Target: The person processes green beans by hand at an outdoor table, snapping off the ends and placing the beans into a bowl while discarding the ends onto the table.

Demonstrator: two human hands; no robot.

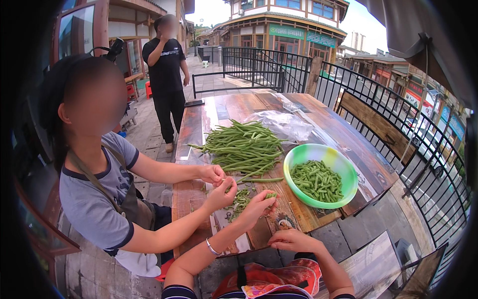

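Note:
My left hand (259,207), with a silver bangle on its wrist, holds a few short green bean pieces (271,195) over the table. My right hand (293,240) rests near the table's front edge, fingers loosely curled; whether anything is in it cannot be told. A large pile of long green beans (244,145) lies beyond my left hand, with one bean (265,179) apart at its near side. To the right, a green, white and yellow plastic bowl (351,175) holds cut bean pieces (317,181). Small trimmings (241,202) are scattered left of my left hand.
A co-worker in an apron (101,187) sits at the left, both hands (220,183) near the trimmings. A clear plastic bag (285,125) and a dark phone (194,103) lie on the patterned table (261,101). Another person (166,74) stands behind; a black metal railing (366,89) runs along the right.

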